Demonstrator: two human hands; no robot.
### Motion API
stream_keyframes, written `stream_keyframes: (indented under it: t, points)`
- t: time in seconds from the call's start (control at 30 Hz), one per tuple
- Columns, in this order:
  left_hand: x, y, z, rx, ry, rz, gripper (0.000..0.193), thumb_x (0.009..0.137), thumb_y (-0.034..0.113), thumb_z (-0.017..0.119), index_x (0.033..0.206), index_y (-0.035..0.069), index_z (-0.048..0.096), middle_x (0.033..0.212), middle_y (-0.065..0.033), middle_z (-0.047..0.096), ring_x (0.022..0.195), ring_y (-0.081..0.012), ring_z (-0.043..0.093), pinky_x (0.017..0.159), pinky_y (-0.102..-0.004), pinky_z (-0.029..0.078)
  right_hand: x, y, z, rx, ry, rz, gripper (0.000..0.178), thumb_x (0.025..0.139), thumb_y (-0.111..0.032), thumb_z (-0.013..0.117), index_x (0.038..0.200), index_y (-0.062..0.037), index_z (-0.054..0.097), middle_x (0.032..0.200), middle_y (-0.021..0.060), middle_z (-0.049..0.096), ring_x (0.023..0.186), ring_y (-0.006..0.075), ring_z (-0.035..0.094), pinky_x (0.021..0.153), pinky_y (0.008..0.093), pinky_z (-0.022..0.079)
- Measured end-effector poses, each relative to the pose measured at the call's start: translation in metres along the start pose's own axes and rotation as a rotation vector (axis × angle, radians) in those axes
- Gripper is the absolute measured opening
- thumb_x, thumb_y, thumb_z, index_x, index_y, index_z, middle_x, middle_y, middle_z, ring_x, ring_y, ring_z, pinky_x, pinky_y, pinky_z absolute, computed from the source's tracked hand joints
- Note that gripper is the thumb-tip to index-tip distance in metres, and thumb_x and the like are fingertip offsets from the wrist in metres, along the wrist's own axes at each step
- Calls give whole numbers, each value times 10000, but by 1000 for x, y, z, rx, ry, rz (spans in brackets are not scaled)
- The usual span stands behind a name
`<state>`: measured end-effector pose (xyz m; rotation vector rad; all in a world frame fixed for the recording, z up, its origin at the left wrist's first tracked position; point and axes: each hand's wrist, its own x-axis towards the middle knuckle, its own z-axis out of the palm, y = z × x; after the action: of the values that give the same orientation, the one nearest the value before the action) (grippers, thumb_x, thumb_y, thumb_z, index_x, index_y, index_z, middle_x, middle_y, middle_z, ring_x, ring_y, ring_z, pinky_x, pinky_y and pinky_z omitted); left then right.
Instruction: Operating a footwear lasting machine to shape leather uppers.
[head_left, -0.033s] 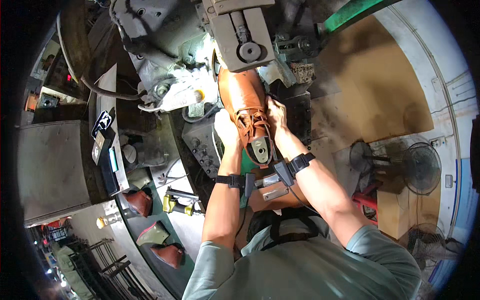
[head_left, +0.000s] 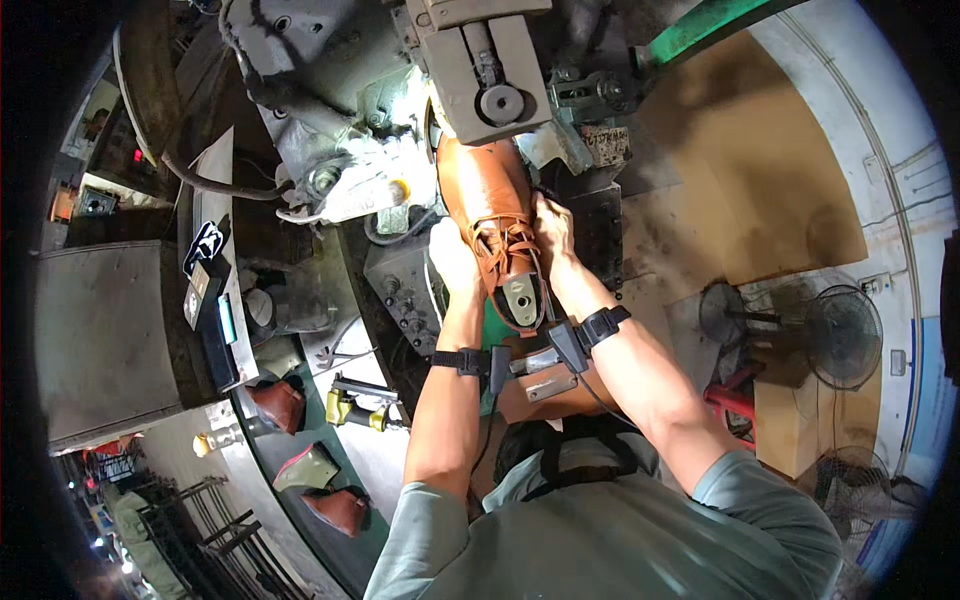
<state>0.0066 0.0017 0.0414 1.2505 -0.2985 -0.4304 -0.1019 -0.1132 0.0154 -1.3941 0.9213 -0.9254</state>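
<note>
A brown leather shoe upper, laced and stretched over a green last, points toe-first into a grey machine. My left hand is closed along its left side, and my right hand grips the right side. The toe sits beneath the machine's head under bright light, its tip hidden there. The last's top, with a round hole, faces up at the near end. Fingertips of both hands are mostly hidden beneath the shoe.
A yellow-black pneumatic stapler and pliers lie on the bench at left. Several leather shoe uppers rest on a green strip beyond them. A dark fan and a brown board stand at right.
</note>
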Motion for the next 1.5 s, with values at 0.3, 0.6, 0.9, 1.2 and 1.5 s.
stream_keyframes:
  t: [0.3, 0.6, 0.9, 1.2, 1.5]
  points:
    - [0, -1, 9, -352, 4, -158, 210, 1046, 172, 480, 866, 77, 530, 846, -24, 549, 779, -121, 569, 722, -308, 509, 5, 3, -3, -44, -2, -168, 353, 1062, -274, 527, 936, 21, 676, 857, 94, 699, 686, 175, 638, 640, 347, 534]
    - [-19, 27, 13, -388, 24, -254, 189, 1020, 169, 483, 924, 43, 586, 907, -67, 620, 792, -189, 646, 739, -377, 571, -18, -67, -4, -16, -148, 181, 371, 1070, -326, 521, 1022, -2, 697, 923, 101, 715, 770, 205, 677, 701, 369, 558]
    - [-24, 34, 0, -274, -37, -279, 310, 1060, 317, 482, 1038, 43, 625, 1052, -114, 630, 864, -216, 675, 702, -344, 589, -22, -91, -13, 610, -48, 700, 429, 1075, -402, 503, 1130, -18, 687, 1014, 96, 722, 857, 217, 690, 758, 384, 562]
    - [-26, -45, -144, 833, 385, 255, 622, 952, 247, 668, 1473, -8, 444, 1508, -255, 412, 1414, -404, 369, 1209, -476, 258, -20, -8, -107, -498, 481, 221, 522, 863, -251, 738, 1294, 3, 590, 1291, 194, 631, 1247, 321, 567, 1061, 431, 437]
    - [-58, -66, -126, 568, 102, -396, 1027, 859, 4, 681, 1656, 88, 39, 1704, -218, 90, 1577, -321, 99, 1266, -370, 90, 9, 44, -166, -488, 152, 368, 804, 837, -280, 652, 1534, 36, 406, 1558, 286, 423, 1466, 409, 377, 1199, 426, 325]
